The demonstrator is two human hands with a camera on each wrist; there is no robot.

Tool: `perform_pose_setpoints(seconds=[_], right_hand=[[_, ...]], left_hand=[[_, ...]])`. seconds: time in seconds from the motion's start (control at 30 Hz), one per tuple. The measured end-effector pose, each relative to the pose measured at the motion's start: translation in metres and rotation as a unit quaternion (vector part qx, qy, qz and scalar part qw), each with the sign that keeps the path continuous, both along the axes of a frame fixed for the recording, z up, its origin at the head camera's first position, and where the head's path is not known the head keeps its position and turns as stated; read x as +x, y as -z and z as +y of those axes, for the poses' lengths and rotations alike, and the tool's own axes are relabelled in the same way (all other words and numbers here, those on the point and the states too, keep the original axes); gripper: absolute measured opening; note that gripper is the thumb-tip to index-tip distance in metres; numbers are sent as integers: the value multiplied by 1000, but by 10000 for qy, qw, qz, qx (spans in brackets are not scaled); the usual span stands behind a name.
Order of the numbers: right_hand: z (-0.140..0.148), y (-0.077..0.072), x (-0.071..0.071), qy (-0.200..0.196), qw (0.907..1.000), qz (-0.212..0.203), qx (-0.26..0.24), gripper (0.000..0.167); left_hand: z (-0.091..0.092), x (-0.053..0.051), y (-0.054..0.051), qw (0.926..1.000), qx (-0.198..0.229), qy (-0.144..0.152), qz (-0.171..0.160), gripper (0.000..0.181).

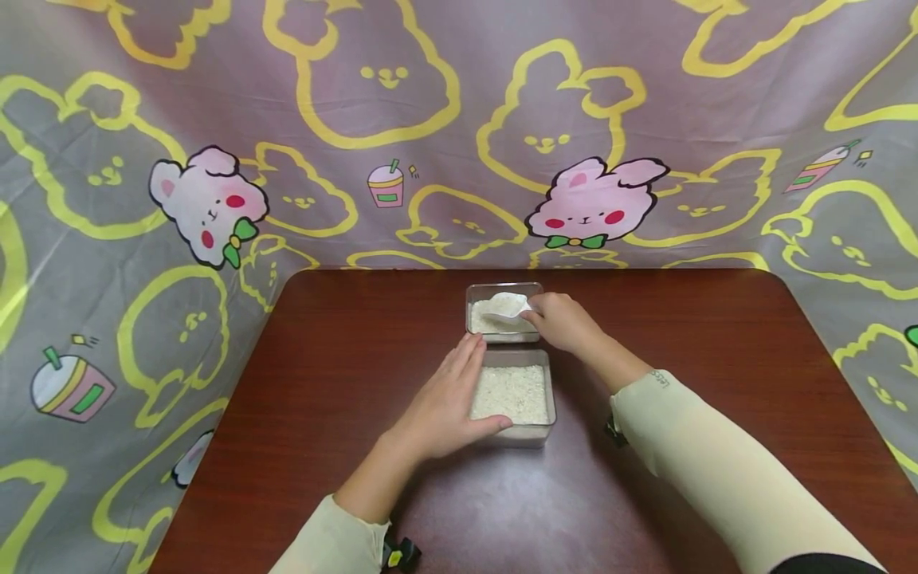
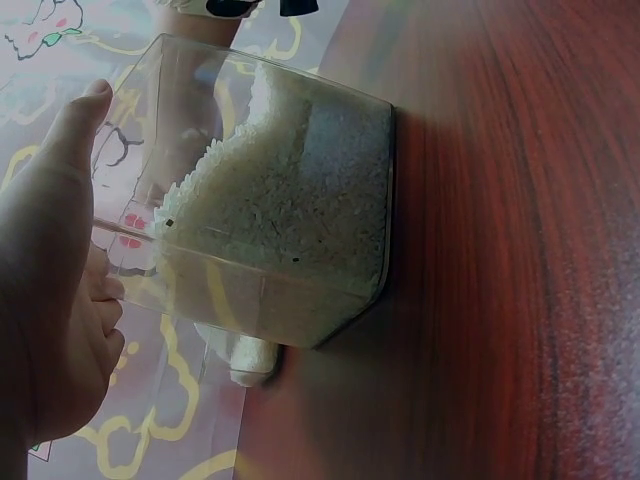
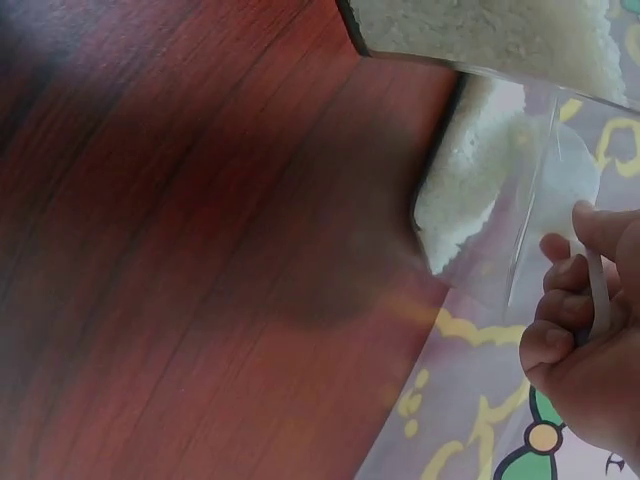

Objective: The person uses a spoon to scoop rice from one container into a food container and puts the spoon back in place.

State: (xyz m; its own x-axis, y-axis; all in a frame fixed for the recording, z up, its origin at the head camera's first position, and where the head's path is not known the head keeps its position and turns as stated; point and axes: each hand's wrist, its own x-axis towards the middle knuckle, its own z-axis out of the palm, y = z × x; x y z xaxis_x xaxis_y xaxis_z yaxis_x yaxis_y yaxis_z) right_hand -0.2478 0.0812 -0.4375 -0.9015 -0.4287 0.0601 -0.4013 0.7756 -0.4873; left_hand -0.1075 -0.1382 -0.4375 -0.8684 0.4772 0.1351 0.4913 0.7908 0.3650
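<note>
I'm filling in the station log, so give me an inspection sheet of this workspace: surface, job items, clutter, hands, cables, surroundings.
Surface: glossy, dark red wood-grain table.
Job's things: near container and far container, both clear, each holding rice; white scoop.
Clutter: nothing seen.
Hands: left hand rests on the near container; right hand holds the scoop at the far container, contact with rice unclear.
Cables: nothing seen.
Surroundings: cartoon-printed cloth behind the table and along both sides.
</note>
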Motion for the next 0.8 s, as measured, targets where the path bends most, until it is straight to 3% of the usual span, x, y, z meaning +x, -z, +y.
perform_pose_setpoints(seconds=[0.27,0.53,0.8], right_hand=[[-9,-2,-3,12,9997,21,257,38],[-12,-11,-1,35,9988,3,480,30],[-12,-19,3,-8,9954,322,903,21]], left_hand=[[-1,0,0,9999,-113,24,37,109],[0,1,-1,10000,-81,-3,-7,108],[0,1,0,10000,3,-6,13,108]])
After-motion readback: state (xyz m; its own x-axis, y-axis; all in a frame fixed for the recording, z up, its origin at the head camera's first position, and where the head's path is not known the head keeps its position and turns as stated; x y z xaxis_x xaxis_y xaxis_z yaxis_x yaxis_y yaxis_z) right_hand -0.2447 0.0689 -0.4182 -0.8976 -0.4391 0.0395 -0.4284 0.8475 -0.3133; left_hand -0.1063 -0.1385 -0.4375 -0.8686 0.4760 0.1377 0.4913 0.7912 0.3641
